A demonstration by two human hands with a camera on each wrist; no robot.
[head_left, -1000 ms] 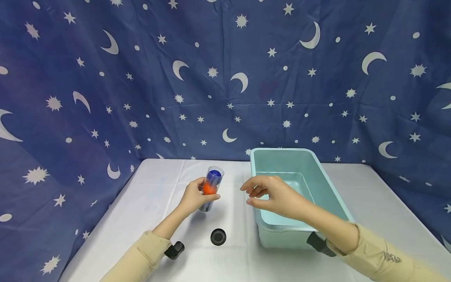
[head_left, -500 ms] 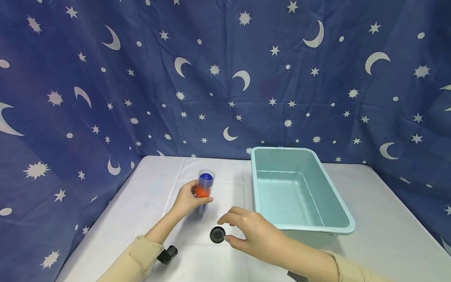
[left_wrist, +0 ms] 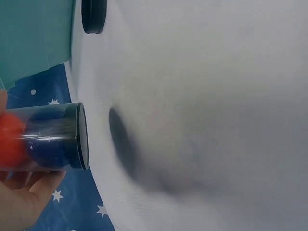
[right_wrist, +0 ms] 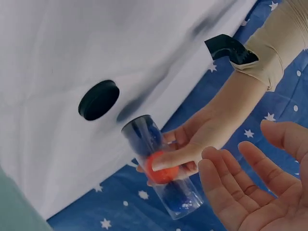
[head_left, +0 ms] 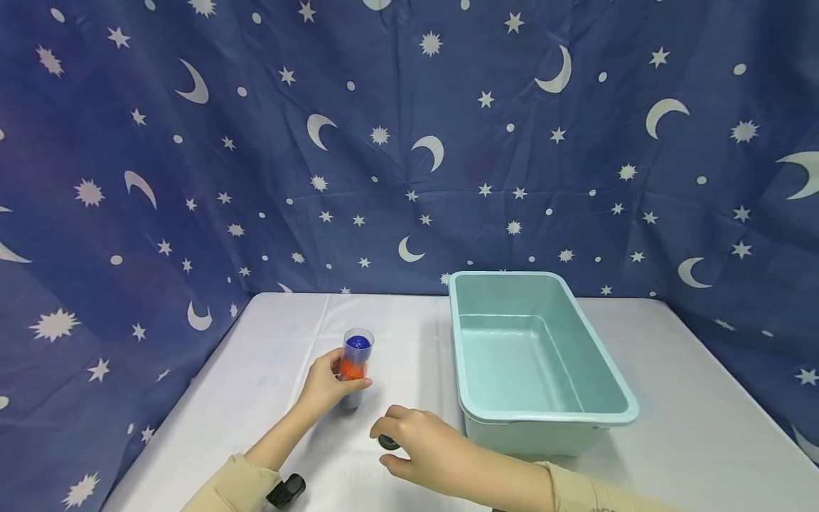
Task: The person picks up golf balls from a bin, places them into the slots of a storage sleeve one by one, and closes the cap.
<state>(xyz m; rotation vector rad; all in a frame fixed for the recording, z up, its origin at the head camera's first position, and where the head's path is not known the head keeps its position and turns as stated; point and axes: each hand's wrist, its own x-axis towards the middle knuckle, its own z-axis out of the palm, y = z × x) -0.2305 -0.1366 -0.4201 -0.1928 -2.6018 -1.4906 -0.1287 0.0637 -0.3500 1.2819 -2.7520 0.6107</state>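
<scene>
Left hand still grips clear tube | right hand, fingers relaxed, now lowered over black cap, partly covering it

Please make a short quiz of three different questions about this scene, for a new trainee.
1. True or false: the left hand holds the clear tube upright on the white table.
2. What lies under the right hand? A) black round cap B) spoon C) orange ball
3. Fill in: the teal bin holds ____.

Key
1. True; its grip is round the tube, near the orange ball inside, below the blue ball.
2. A
3. Nothing.
</scene>
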